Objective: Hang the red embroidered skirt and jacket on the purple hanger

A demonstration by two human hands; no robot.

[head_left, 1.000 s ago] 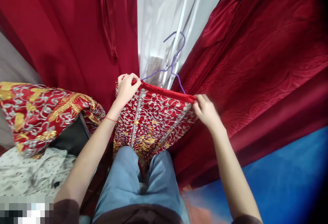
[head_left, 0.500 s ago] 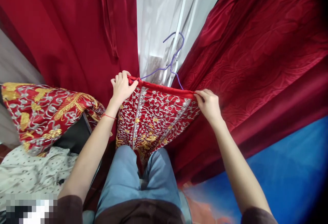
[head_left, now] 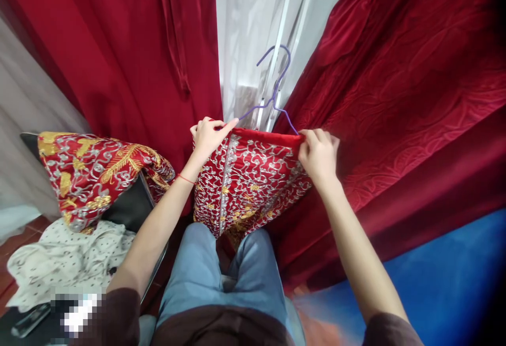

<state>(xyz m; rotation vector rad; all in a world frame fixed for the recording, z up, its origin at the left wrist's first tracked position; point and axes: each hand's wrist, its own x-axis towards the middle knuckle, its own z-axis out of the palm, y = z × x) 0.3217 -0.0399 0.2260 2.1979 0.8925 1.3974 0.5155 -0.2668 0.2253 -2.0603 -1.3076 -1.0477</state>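
A red garment with silver and gold embroidery hangs between my hands, its plain red top edge pulled fairly straight. My left hand grips the left end of that edge, thumb lying along the top. At the right end, my right hand pinches the edge with its fingers folded over it. A purple hanger rises behind the edge, its hook upright and bare; its lower part is hidden by the cloth and my hands.
Another embroidered red cloth drapes over a black chair at left. White dotted fabric lies below it. Red curtains flank a pale curtain. A blue surface is at lower right.
My right hand has turned and folded further over the top edge, and the hands are closer together. The span of cloth between them is shorter. The view has shifted slightly left.
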